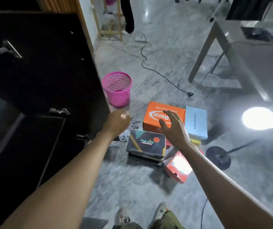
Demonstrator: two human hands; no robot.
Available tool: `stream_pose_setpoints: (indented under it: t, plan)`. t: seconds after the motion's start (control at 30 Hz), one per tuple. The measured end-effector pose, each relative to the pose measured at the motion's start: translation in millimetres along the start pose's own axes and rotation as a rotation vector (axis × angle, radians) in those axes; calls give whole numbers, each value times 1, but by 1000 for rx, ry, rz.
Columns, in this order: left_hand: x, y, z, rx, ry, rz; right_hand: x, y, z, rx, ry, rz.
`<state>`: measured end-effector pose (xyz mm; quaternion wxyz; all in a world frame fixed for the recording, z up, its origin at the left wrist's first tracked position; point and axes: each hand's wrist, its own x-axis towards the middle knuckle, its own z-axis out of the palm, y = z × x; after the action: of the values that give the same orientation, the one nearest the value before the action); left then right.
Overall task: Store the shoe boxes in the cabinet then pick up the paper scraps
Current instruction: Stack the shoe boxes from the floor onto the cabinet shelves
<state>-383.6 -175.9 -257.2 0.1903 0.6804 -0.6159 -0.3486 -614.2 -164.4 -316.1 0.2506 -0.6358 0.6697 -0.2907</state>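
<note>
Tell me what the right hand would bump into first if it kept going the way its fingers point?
Probably the orange shoe box: the right hand, fingers spread, points across its top. How high the hand is above the box is unclear.

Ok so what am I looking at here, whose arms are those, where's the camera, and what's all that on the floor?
There is no machine: one camera on a person's head looks down, so both arms are theirs. On the grey marbled floor lie shoe boxes: an orange cardboard box, a pale blue box beside it, a black printed box atop a low stack, and a red-orange box nearer the feet. A pink plastic mesh basket stands by the dark cabinet. The right hand hovers open over the orange box, holding nothing; the left hand is too blurred to judge.
</note>
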Motion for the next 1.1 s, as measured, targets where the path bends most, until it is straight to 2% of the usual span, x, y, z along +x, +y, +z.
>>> stream_pose_setpoints:
  t: [0.17,0.33,0.5,0.6,0.77,0.87,0.97,1.1]
  plan:
    - [30,-47,104,-49,-42,-146,-2,87,35,-37,-111,177]
    - [70,-130,217,-87,-47,-257,2,192,111,-126,-161,291]
    - [123,-236,322,-22,13,-213,0,302,216,-110,-198,466]
    - [155,-296,370,55,159,-181,-9,353,277,-15,-80,502]
    - [191,-376,424,92,407,-194,-22,413,364,181,327,431]
    - [204,-413,443,-41,517,-150,-17,441,400,345,484,433]
    - [213,-429,446,-248,449,-127,-6,460,417,492,578,311]
    - [213,-433,449,-409,389,-78,-6,469,421,503,554,206]
